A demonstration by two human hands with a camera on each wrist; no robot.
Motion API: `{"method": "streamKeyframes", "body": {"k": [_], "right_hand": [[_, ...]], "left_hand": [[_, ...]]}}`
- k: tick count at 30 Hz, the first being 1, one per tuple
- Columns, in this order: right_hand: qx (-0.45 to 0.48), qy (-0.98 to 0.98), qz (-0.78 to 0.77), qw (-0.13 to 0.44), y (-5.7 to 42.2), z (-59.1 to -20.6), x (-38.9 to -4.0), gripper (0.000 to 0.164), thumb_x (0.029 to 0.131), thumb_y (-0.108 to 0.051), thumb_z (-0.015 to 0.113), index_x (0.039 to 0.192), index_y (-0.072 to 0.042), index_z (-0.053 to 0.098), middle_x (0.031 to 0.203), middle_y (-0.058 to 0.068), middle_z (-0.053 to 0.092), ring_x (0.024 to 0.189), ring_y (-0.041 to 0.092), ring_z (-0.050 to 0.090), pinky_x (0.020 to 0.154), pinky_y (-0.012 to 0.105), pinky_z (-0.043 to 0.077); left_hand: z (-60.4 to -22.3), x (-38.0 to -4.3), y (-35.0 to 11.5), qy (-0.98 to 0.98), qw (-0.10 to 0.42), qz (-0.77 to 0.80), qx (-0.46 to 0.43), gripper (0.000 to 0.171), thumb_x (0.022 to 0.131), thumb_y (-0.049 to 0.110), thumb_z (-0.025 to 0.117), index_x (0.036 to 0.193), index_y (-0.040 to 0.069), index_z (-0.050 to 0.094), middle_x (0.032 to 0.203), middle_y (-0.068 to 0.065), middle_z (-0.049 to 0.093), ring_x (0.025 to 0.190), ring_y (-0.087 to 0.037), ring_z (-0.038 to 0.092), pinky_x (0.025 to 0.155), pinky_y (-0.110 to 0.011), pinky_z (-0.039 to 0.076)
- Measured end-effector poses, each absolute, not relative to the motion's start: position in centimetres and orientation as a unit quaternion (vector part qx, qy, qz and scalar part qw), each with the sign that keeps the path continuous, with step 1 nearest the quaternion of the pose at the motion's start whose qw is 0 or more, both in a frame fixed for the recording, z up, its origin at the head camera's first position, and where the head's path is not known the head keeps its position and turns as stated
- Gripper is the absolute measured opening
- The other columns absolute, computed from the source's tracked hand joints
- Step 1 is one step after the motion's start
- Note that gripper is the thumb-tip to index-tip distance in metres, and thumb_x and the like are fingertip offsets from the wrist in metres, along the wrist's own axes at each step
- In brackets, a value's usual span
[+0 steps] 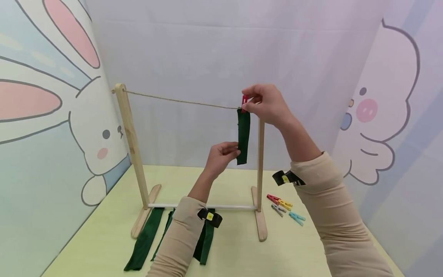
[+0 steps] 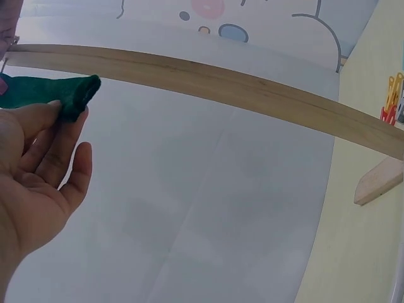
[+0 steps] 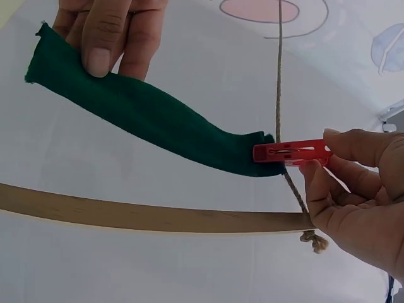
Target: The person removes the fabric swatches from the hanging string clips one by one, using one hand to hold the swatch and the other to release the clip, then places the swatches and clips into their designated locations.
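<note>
A dark green cloth strip [image 1: 243,134] hangs from the twine [image 1: 180,101], near its right end. Over the strip's top edge and the twine sits a red clothespin [image 3: 290,151], which my right hand [image 1: 268,104] pinches by its handle end between thumb and fingers. Lower down, my left hand [image 1: 221,156] pinches the strip's side near the bottom, thumb on one face and fingers behind it. In the right wrist view the strip [image 3: 151,123] runs slantwise between the two hands.
The twine is strung between two wooden posts [image 1: 130,138], joined low by a white rod [image 1: 235,207]. More green strips [image 1: 147,238] lie on the table at front left, partly behind my left sleeve. Several clothespins [image 1: 284,204] in red, yellow, grey and blue lie right of the stand.
</note>
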State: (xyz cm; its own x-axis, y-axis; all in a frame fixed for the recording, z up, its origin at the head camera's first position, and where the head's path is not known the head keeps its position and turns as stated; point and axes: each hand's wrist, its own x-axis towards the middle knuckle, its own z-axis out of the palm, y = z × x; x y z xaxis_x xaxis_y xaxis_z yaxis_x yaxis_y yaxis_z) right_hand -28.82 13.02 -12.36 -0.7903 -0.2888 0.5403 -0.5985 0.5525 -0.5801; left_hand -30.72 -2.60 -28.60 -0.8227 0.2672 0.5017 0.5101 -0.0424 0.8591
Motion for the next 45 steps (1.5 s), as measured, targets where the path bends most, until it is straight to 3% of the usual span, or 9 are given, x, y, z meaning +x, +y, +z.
{"method": "streamKeyframes", "body": {"k": [6,13,25,37,45], "right_hand": [[0.252,-0.865,0.380,0.211,13.1,-12.5,-28.8,0.031,0.088,-0.004,0.064,0.118,0.003,0.060,0.101,0.016,0.061,0.087,0.024,0.056,0.072,0.027,0.048],[0.280,-0.837,0.346,0.319,13.0,-13.1,-28.9,0.027,0.084,-0.005,0.068,0.108,0.007,0.064,0.092,0.017,0.066,0.078,0.025,0.062,0.073,0.025,0.050],[0.267,-0.792,0.362,0.414,12.9,-14.2,-29.4,0.018,0.087,-0.004,0.065,0.099,0.008,0.066,0.087,0.016,0.065,0.068,0.021,0.053,0.064,0.017,0.042],[0.287,-0.761,0.365,0.453,12.7,-14.0,-29.5,0.014,0.087,-0.002,0.064,0.094,0.009,0.067,0.085,0.018,0.065,0.063,0.019,0.049,0.060,0.017,0.039],[0.246,-0.701,0.430,0.513,13.0,-13.2,-29.5,0.017,0.086,-0.006,0.066,0.094,0.009,0.068,0.086,0.015,0.067,0.065,0.011,0.050,0.062,0.017,0.040]], "left_hand": [[-28.8,-30.9,-2.8,-0.682,0.092,-0.666,-0.290,0.025,0.088,-0.004,0.059,0.111,-0.012,0.060,0.103,-0.027,0.063,0.091,-0.030,0.063,0.080,-0.032,0.050],[-30.5,-32.9,-2.9,-0.679,0.110,-0.664,-0.294,0.025,0.089,0.006,0.063,0.111,-0.005,0.063,0.099,-0.016,0.067,0.084,-0.021,0.064,0.079,-0.033,0.050],[-30.6,-32.6,-3.0,-0.670,0.123,-0.670,-0.296,0.020,0.087,0.003,0.064,0.107,-0.004,0.065,0.091,-0.012,0.067,0.080,-0.020,0.064,0.077,-0.033,0.051],[-30.9,-32.2,-3.3,-0.672,0.125,-0.669,-0.293,0.019,0.087,0.003,0.064,0.106,-0.004,0.066,0.088,-0.011,0.067,0.078,-0.019,0.064,0.075,-0.033,0.051],[-31.7,-31.9,-3.0,-0.677,0.114,-0.667,-0.291,0.018,0.088,0.003,0.064,0.103,-0.006,0.065,0.085,-0.010,0.066,0.077,-0.017,0.063,0.072,-0.037,0.052]]}}
